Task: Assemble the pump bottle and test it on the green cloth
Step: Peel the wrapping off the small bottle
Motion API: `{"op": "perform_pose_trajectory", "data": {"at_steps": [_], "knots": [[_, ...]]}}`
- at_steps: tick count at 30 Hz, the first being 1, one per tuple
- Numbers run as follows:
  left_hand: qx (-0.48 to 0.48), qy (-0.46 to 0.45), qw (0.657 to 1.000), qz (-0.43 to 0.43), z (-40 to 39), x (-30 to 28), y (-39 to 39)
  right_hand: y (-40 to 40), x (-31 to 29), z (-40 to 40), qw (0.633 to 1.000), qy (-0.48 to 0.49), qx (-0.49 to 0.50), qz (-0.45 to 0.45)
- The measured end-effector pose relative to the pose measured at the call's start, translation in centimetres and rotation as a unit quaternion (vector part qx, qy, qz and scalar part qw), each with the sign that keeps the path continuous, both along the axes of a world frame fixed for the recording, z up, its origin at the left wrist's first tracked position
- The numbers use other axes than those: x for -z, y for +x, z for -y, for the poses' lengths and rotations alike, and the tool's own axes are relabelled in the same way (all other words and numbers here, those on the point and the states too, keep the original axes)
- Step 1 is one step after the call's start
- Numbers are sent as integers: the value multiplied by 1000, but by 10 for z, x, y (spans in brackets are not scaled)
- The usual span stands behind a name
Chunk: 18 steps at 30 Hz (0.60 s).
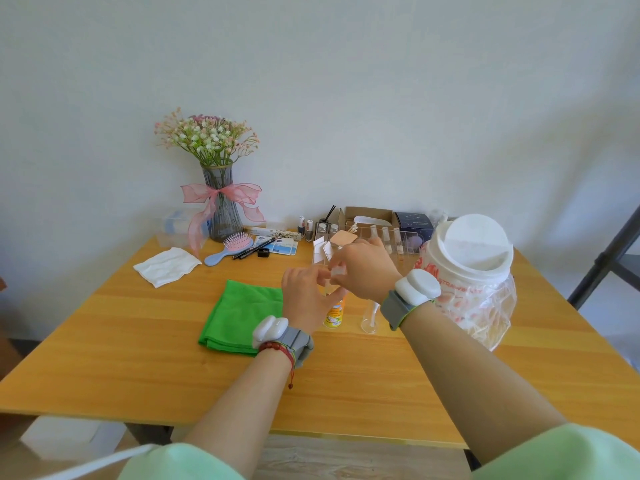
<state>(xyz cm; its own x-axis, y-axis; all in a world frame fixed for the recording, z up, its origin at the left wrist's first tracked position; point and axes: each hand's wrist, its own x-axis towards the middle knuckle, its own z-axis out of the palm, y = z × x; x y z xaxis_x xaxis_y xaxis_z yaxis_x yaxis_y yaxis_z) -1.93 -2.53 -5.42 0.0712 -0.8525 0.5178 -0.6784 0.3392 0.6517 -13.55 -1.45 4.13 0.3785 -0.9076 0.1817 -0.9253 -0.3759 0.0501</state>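
**Wooden tabletop with pump bottle parts, held over the middle**

Pale wall is seen behind a yellow-brown wooden tabletop (pixel 138 358). Listed on it:

- Folded bright green cloth (pixel 242 317), laid flat near the middle, just left of the hands.
- Small orange-and-yellow labelled bottle (pixel 335 315), stood upright beside the cloth's right edge; its upper part is covered by the left hand (pixel 306 299), whose fingers are curled round it.
- Small white pump part (pixel 338 271), pinched in the fingertips of the right hand (pixel 363 268), directly above the bottle. Whether it is seated on the neck cannot be told.
- Clear empty plastic bottle (pixel 370 315), stood just right of the labelled bottle, partly hidden by the right wrist.
- Large clear plastic jar with white lid (pixel 471 265), at the right edge.
- Clear compartmented organiser (pixel 381 237) of small items, at the back.
- Grey glass vase of small flowers with pink ribbon (pixel 223 209), back left.
- Pink-and-blue hairbrush (pixel 228 251) and white folded tissue (pixel 166 266), in front of the vase.

White-and-grey wrist devices are worn on both wrists.
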Motion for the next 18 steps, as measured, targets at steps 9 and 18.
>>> {"op": "perform_pose_trajectory", "data": {"at_steps": [9, 18], "knots": [[-22, 12, 999, 21, -2, -1, -2, -3, -5, -2, 989, 97, -54, 98], [-15, 24, 999, 20, -2, -1, -1, 5, -6, -3, 997, 53, 55, 15]]}}
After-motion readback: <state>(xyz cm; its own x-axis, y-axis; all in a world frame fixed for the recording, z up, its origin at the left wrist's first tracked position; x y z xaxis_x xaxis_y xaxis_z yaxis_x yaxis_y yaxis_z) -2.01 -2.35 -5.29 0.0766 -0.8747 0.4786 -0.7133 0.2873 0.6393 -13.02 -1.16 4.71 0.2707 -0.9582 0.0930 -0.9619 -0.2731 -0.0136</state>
